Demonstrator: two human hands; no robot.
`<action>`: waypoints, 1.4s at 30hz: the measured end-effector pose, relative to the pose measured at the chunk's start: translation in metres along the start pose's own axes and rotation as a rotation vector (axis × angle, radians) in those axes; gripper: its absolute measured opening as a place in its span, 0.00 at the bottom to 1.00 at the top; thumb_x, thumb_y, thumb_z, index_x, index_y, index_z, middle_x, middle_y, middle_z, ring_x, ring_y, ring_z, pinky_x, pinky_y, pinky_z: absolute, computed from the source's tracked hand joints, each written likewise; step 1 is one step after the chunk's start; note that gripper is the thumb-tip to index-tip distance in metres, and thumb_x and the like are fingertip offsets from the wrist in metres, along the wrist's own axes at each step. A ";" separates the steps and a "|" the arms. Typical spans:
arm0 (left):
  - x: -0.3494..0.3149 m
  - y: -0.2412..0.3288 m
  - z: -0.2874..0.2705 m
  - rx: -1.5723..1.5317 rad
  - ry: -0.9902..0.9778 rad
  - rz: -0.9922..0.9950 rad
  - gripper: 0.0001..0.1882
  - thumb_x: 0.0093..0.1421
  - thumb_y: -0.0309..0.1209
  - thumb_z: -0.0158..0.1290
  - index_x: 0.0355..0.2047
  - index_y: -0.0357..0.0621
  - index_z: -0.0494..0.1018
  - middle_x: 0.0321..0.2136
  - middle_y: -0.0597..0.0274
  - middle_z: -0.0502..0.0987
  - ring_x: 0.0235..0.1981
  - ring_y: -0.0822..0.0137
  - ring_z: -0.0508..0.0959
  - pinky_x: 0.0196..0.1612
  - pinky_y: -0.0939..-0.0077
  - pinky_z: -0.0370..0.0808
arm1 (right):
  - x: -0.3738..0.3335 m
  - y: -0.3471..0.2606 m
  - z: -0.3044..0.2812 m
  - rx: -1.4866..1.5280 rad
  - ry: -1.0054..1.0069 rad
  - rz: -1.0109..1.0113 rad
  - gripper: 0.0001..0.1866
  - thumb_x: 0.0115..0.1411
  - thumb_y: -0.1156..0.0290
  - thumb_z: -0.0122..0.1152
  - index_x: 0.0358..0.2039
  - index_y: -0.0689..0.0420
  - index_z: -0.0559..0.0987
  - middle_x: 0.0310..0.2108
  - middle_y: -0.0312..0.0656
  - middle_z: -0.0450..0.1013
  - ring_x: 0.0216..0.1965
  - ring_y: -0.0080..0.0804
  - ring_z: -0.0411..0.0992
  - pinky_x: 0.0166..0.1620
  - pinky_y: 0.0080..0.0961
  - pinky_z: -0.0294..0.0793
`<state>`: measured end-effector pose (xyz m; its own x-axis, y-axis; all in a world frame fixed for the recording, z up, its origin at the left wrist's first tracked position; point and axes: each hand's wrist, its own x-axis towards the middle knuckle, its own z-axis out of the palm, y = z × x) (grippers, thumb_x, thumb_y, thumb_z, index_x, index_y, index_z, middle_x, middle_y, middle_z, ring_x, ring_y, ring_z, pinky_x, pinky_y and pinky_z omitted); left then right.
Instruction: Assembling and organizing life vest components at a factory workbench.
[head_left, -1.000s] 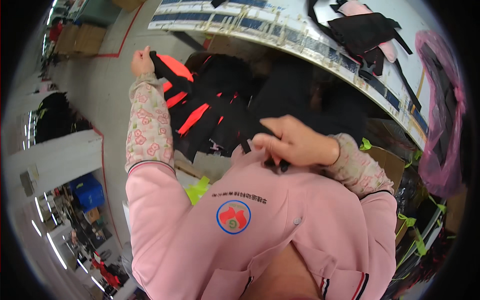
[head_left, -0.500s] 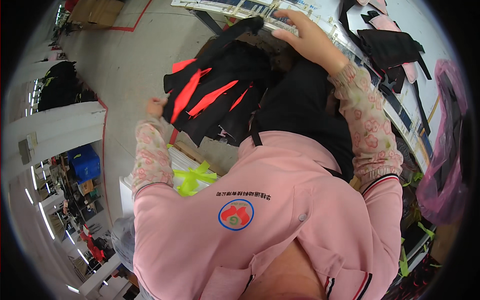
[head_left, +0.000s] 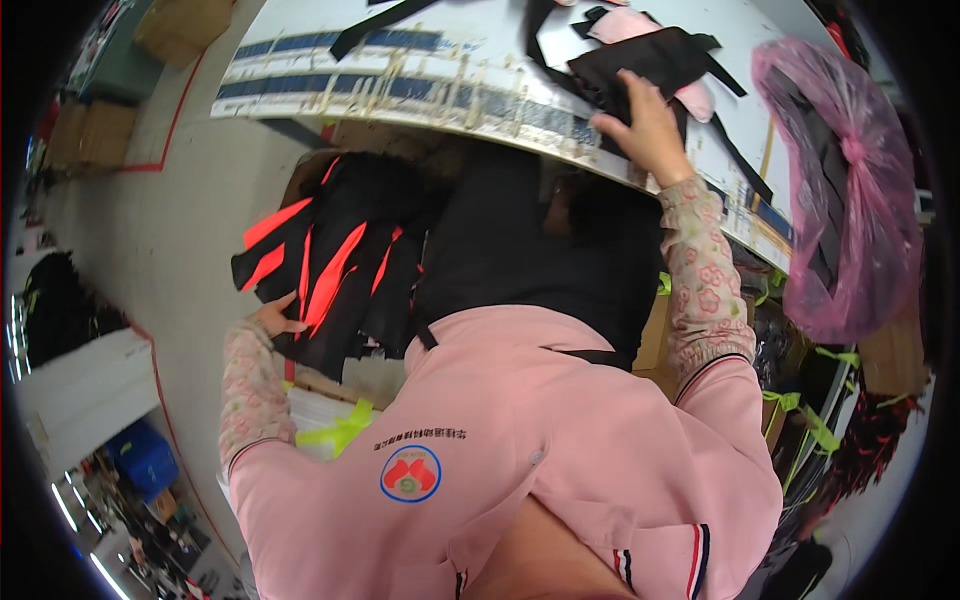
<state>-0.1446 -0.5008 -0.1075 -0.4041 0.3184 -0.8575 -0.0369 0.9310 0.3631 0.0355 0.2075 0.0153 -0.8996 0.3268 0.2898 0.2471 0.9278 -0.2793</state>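
Note:
My left hand [head_left: 275, 318] is at the near left side of a pile of black fabric pieces [head_left: 345, 215] with bright red-orange parts. Its thumb and forefinger are apart at the fabric's edge; whether they touch it I cannot tell. Over the white worktable [head_left: 285, 85], my right hand [head_left: 645, 130] has its fingers spread. They are right at a black and pink strapped piece [head_left: 640, 65], with the fingertips over its black panel and no grip showing. A loose black strap [head_left: 380, 28] lies on the tabletop farther left.
A pink plastic bag [head_left: 850, 150] with dark contents rests at the table's right. Cardboard [head_left: 655, 340] and yellow-green strips [head_left: 815, 425] are below it. More yellow-green strips [head_left: 345, 430] lie beside my left arm. Cartons [head_left: 100, 135] stand at the far left.
My right hand has moved from the table's edge to the black and pink piece. My left hand has come to the pile's edge. The black strap now lies on the tabletop. The view has shifted.

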 end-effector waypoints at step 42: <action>0.060 0.472 0.142 -0.092 0.939 1.259 0.12 0.49 0.30 0.61 0.35 0.50 0.77 0.34 0.63 0.75 0.42 0.56 0.73 0.50 0.61 0.68 | -0.063 -0.114 0.004 0.026 0.380 -0.022 0.10 0.57 0.74 0.61 0.39 0.62 0.76 0.44 0.50 0.71 0.47 0.47 0.70 0.50 0.34 0.69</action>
<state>-0.0563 -0.0164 -0.0393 -0.6169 0.5980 0.5117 0.7085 0.1387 0.6919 0.0627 0.0807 0.0252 -0.7054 0.3548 0.6137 0.2157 0.9321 -0.2910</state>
